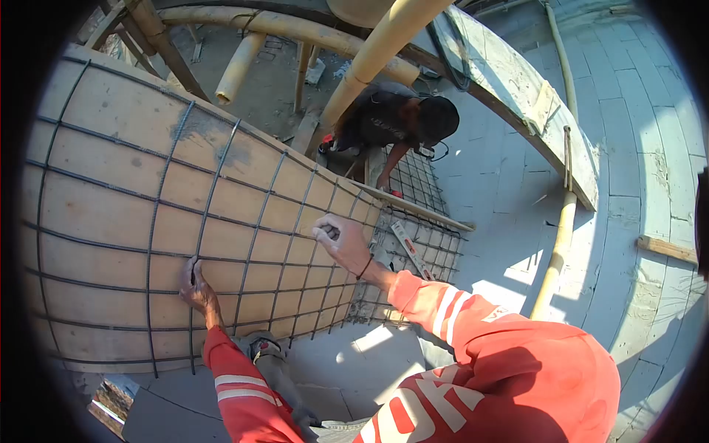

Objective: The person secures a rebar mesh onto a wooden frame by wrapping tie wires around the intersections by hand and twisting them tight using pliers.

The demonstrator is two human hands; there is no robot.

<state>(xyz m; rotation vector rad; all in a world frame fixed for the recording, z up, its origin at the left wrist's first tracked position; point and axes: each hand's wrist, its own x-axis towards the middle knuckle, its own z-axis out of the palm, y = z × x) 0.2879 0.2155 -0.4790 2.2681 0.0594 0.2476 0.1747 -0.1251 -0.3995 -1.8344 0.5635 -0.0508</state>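
A grid of thin steel bars (pixel 207 214) lies over a sloping plywood panel (pixel 111 199). At a crossing of two bars, low on the grid, my left hand (pixel 197 286) has its fingers closed around a bar. My right hand (pixel 344 240) is curled, thumb and fingers together, above the right part of the grid; what it holds, if anything, is too small to make out. A dark band circles my right wrist. Both my sleeves are red with white stripes.
Another person (pixel 399 122) bends down beyond the panel's far edge. Bamboo poles (pixel 369 55) cross overhead. A spirit level (pixel 411 249) rests near more mesh at the panel's right end. A curved board (pixel 517 88) and a grey block wall (pixel 620 140) stand right.
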